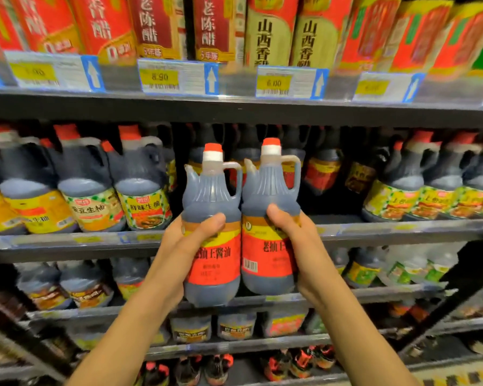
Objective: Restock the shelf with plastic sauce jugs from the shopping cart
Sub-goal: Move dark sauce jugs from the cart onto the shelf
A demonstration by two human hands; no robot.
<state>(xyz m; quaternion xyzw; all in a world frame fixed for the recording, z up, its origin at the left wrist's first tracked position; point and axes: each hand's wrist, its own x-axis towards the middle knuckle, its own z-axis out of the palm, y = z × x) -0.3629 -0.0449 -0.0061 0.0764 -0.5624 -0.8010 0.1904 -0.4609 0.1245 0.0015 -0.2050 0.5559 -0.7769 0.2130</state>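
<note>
I hold two dark sauce jugs upright and side by side in front of the middle shelf (374,228). Both have red caps, clear handles and red-and-yellow labels. My left hand (190,240) grips the left jug (211,196) around its label. The right jug (271,190) sits in my right hand (293,235), thumb across its front. The jugs touch each other. Behind them the shelf has a dark gap, with similar red-labelled jugs standing further back. The shopping cart is not in view.
Jugs with green-and-yellow labels (142,190) fill the middle shelf left of the gap, more (402,190) stand to the right. Tall vinegar packs (156,23) line the upper shelf above price tags (176,76). Lower shelves hold further bottles. A dark bar (444,305) slants at the right.
</note>
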